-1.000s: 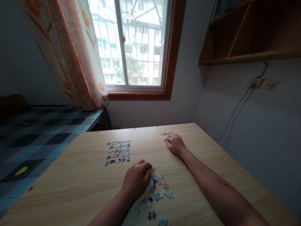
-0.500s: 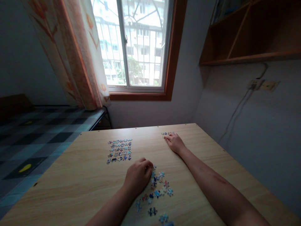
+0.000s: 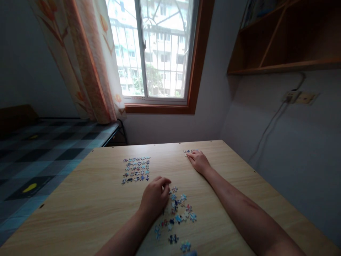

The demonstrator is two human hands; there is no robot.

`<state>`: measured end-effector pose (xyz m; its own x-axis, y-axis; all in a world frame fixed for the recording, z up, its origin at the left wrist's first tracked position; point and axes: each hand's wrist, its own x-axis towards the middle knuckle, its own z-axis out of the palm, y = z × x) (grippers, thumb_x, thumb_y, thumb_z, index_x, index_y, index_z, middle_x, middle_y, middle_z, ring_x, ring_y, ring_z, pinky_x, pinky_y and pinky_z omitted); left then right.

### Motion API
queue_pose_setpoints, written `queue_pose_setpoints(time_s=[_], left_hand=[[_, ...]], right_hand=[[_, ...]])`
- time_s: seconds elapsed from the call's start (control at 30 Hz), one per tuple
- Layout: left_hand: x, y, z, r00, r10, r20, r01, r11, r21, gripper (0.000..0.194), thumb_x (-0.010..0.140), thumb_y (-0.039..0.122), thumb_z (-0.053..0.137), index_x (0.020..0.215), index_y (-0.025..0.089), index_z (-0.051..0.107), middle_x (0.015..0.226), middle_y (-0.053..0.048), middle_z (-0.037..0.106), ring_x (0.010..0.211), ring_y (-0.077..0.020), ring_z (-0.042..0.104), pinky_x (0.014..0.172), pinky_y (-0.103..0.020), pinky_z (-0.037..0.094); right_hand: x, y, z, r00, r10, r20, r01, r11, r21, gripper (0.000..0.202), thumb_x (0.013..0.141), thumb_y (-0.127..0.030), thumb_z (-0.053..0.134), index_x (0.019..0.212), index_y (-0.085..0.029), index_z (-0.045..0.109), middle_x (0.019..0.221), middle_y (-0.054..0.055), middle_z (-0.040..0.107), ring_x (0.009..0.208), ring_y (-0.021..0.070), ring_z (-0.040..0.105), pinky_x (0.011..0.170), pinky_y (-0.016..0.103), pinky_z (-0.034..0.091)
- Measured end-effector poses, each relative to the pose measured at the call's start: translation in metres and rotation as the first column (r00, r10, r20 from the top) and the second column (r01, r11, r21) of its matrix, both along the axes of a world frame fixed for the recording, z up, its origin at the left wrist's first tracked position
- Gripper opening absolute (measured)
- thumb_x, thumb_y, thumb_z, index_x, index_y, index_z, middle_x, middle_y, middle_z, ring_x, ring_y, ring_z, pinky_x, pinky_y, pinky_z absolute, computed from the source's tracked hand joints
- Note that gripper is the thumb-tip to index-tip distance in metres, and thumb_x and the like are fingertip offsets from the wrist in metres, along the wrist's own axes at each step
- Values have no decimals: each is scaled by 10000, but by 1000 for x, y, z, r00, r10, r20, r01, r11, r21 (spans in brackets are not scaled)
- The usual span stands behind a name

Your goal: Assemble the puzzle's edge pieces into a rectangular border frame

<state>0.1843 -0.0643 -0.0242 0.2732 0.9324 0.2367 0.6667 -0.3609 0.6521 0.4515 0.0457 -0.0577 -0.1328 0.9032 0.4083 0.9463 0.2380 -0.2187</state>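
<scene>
Loose jigsaw puzzle pieces [image 3: 178, 218] lie scattered in front of me on the wooden table [image 3: 87, 213]. My left hand [image 3: 155, 195] is at the pile's far left side, fingers curled and thumb drawn in; whatever is between the fingertips is hidden. Farther away, my right hand [image 3: 198, 161] rests on the table with its fingers pressed together. Its fingertips touch a jigsaw piece at the near edge of a small group of pieces [image 3: 188, 151], partly covered by the hand. To the left, more pieces stand in a neat block of rows [image 3: 136, 170].
A bed with a checked cover [image 3: 61, 137] stands left of the table. Behind are a curtain [image 3: 90, 71] and a barred window [image 3: 165, 60]. A wooden shelf [image 3: 287, 64] hangs on the right wall above a socket with a cable [image 3: 291, 96].
My left hand has drawn slightly left and away from the nearest loose pieces, uncovering a bit more of them. My right hand stays at the small far group.
</scene>
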Motion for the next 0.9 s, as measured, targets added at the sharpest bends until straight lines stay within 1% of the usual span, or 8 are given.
queue_pose_setpoints(time_s=[0.13, 0.23, 0.3, 0.4, 0.47, 0.57, 0.73, 0.9], left_hand=[[-1, 2, -4, 998, 39, 43, -40, 999, 23, 231, 830, 109, 502, 900, 183, 709, 877, -49, 692, 809, -176, 632, 779, -303, 468], [-1, 3, -7, 995, 82, 50, -84, 996, 29, 214, 815, 101, 499, 919, 180, 670, 847, -40, 668, 787, -173, 613, 758, -301, 457], [0, 3, -8, 995, 97, 30, -98, 995, 26, 186, 805, 102, 506, 911, 179, 638, 800, -29, 642, 748, -170, 591, 727, -296, 443], [0, 3, -7, 995, 103, -14, -103, 994, 31, 131, 785, 105, 526, 861, 185, 598, 782, -22, 619, 727, -166, 566, 685, -284, 414], [1, 2, -6, 994, 103, -38, -101, 994, 43, 104, 774, 106, 535, 817, 192, 573, 788, -21, 613, 733, -163, 557, 667, -275, 395], [1, 1, -5, 994, 94, -64, -91, 995, 45, 75, 776, 123, 542, 779, 198, 550, 781, -16, 605, 730, -161, 549, 650, -271, 375], [2, 0, -5, 992, 96, -79, -93, 995, 42, 63, 789, 141, 546, 767, 199, 536, 761, -9, 592, 705, -156, 535, 641, -271, 352], [2, -1, -4, 992, 94, -81, -92, 996, 20, 70, 806, 138, 542, 774, 200, 540, 738, -2, 588, 682, -150, 528, 633, -263, 335]], right_hand=[[-3, -8, 8, 999, 44, -25, -43, 998, 35, 290, 985, -292, 514, 1173, -247, 731, 1063, 87, 696, 1035, 223, 558, 963, 333, 395], [-13, -19, 21, 967, 248, -54, -244, 967, 78, 209, 945, -324, 599, 1040, -230, 760, 966, 75, 704, 975, 212, 580, 957, 339, 400], [-25, -28, 32, 892, 447, -72, -447, 894, 16, 139, 893, -332, 676, 914, -229, 766, 839, 44, 688, 851, 187, 588, 883, 317, 424], [-43, -43, 47, 750, 643, -155, -661, 735, -148, 119, 806, -313, 775, 903, -245, 768, 812, 5, 668, 790, 152, 591, 773, 260, 441], [-51, -50, 54, 686, 702, -190, -727, 655, -204, 146, 770, -293, 804, 912, -263, 783, 850, -1, 677, 836, 153, 601, 806, 257, 447], [-55, -55, 59, 636, 745, -203, -770, 591, -240, 117, 796, -298, 778, 910, -299, 804, 919, 3, 699, 892, 158, 609, 898, 282, 438], [-53, -56, 59, 645, 752, -132, -748, 588, -308, 208, 802, -237, 736, 959, -353, 806, 911, -12, 728, 846, 153, 612, 845, 279, 443], [-36, -48, 66, 751, 660, -13, -619, 697, -363, 326, 749, -180, 727, 1016, -353, 796, 862, -12, 750, 784, 156, 623, 753, 259, 439]])
